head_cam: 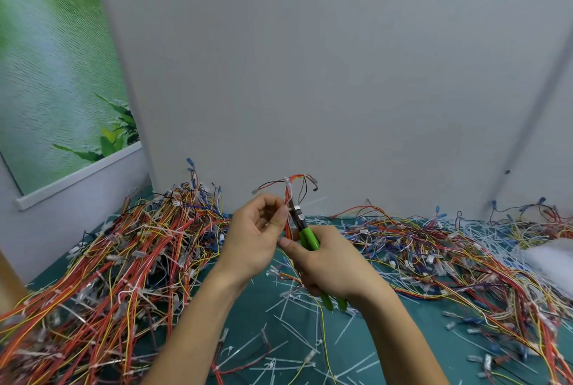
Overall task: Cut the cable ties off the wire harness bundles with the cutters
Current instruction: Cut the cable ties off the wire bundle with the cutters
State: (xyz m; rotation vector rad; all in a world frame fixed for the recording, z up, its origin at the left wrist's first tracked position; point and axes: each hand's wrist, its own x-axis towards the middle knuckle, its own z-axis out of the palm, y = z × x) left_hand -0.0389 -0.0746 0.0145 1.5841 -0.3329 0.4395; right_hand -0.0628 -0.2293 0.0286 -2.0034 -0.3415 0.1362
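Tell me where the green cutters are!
In the head view they sit mid-frame: the right hand grips the green cutters, whose tip is at the wire bundle pinched upright by the left hand.

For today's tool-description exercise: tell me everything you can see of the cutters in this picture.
The cutters have bright green, plastic-looking handles and a dark head with a pale metal patch. The right hand grips the handles, whose ends poke out below the palm. They point up and away, head against the wire harness bundle that the left hand pinches upright. Whether the blades are closed cannot be told.
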